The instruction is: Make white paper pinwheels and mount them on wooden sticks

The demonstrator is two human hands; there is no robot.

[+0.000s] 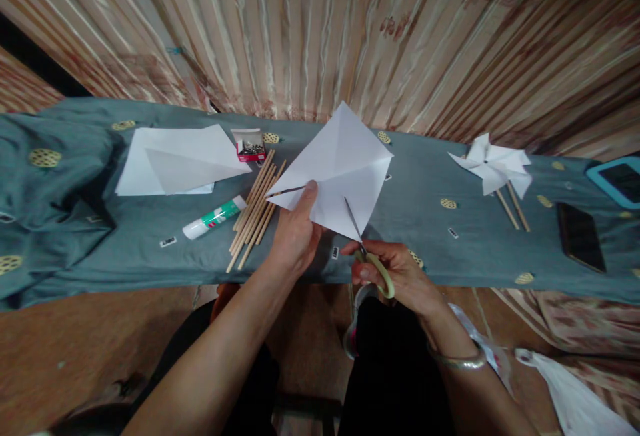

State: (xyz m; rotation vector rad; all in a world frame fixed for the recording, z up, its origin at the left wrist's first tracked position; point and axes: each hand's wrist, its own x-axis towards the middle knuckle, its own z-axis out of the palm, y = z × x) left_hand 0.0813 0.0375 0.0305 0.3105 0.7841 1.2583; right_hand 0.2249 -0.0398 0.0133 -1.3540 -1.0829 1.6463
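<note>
A square sheet of white paper with fold creases is held up over the table by my left hand, thumb on top and fingers underneath. One slit runs in from its left corner toward my thumb. My right hand grips scissors with pale yellow-green handles. Their blade lies over the paper near its lower corner. Beneath the paper's left side, several thin wooden sticks lie in a loose bundle.
Left on the cloth-covered table are more white paper, a glue stick and a small red box of metal pieces. At right lie paper pinwheels on sticks, a dark phone and a blue-framed device. A curtain hangs behind.
</note>
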